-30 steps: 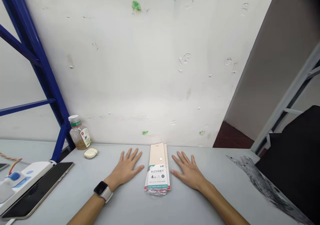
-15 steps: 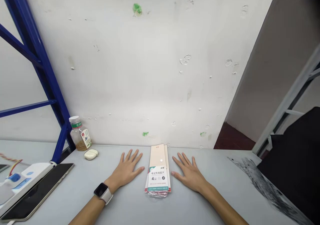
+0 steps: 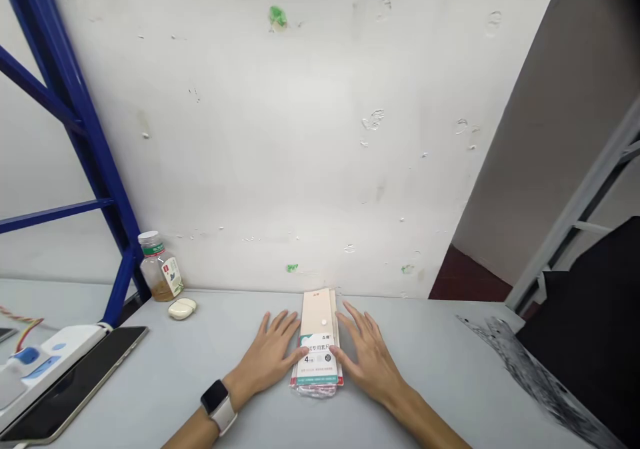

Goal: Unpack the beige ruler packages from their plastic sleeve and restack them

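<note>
A long, flat packet (image 3: 318,329) with a beige card, a white and teal label and a clear plastic sleeve lies on the grey table (image 3: 440,382), pointing away from me. My left hand (image 3: 273,354) rests flat against its left edge, thumb touching the label; a smartwatch sits on that wrist. My right hand (image 3: 364,354) lies flat against the right edge, thumb on the label too. Fingers of both hands are spread and hold nothing.
At the left stand a small bottle (image 3: 159,266) with amber liquid, a cream earbud case (image 3: 182,308), a tablet (image 3: 70,384) and a white power strip (image 3: 45,359). A blue rack post (image 3: 95,162) rises at the left. A black object (image 3: 590,329) fills the right.
Both hands have slid inward across the table, from lying apart on either side of the packet to touching its two long edges. The packet itself stays put.
</note>
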The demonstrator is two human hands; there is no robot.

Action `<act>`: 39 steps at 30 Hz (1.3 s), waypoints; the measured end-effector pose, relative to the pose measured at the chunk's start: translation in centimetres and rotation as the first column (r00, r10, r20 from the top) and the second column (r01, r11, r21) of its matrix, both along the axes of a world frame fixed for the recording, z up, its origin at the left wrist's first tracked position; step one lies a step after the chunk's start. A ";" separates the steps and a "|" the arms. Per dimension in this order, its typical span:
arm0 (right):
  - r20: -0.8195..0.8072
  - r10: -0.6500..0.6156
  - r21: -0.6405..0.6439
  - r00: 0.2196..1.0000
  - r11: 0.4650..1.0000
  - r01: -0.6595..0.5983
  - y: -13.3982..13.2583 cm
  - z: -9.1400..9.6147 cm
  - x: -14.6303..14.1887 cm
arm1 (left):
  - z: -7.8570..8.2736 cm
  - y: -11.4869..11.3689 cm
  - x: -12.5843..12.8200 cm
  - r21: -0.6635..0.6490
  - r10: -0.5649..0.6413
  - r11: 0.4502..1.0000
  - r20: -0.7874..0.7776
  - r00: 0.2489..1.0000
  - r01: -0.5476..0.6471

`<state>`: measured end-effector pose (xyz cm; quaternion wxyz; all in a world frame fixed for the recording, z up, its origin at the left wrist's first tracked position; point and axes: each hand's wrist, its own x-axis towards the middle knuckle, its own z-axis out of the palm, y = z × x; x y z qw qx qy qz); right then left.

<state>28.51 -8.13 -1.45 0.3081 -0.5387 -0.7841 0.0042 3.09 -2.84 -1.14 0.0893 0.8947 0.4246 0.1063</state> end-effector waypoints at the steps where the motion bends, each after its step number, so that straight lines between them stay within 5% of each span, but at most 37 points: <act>1: 0.004 -0.005 0.051 1.000 0.999 0.005 -0.1 0.1 -0.1 | 0.0 -0.1 0.2 -0.002 0.007 1.000 0.003 1.000 -0.007; 4: 0.012 0.000 0.085 1.000 0.996 -0.001 -0.3 0.3 -0.3 | 0.0 -0.2 0.4 -0.009 0.017 1.000 0.011 1.000 -0.017; 8: -0.061 -0.039 -0.081 0.997 0.996 0.034 -0.4 0.2 -1.0 | -0.1 -0.1 0.3 -0.019 0.008 1.000 0.026 1.000 -0.008; 14: -0.479 -0.090 -0.370 0.873 0.923 -0.108 0.6 -0.1 -0.8 | 0.0 0.2 0.4 -0.050 0.030 0.999 0.181 0.983 -0.021; 21: -0.632 -0.130 -0.444 0.764 0.869 -0.220 1.4 -0.5 -0.3 | 1.0 0.6 2.1 -0.358 0.221 0.933 0.642 0.735 0.032; 28: -0.751 -0.175 -0.460 0.637 0.830 -0.315 0.9 0.9 0.3 | 0.6 1.6 1.0 -0.472 0.323 0.878 0.702 0.635 0.076; 32: -0.743 -0.162 -0.460 0.650 0.829 -0.319 1.1 0.5 0.2 | 0.5 1.8 0.3 -0.521 0.351 0.839 0.738 0.576 0.156; 35: -0.718 -0.164 -0.469 0.676 0.832 -0.296 1.5 0.0 0.3 | 0.4 1.9 0.1 -0.510 0.333 0.848 0.723 0.606 0.143; 39: -0.699 -0.183 -0.445 0.691 0.869 -0.219 2.2 -0.2 2.3 | 0.5 2.2 -0.7 -0.300 0.330 0.936 0.566 0.756 -0.184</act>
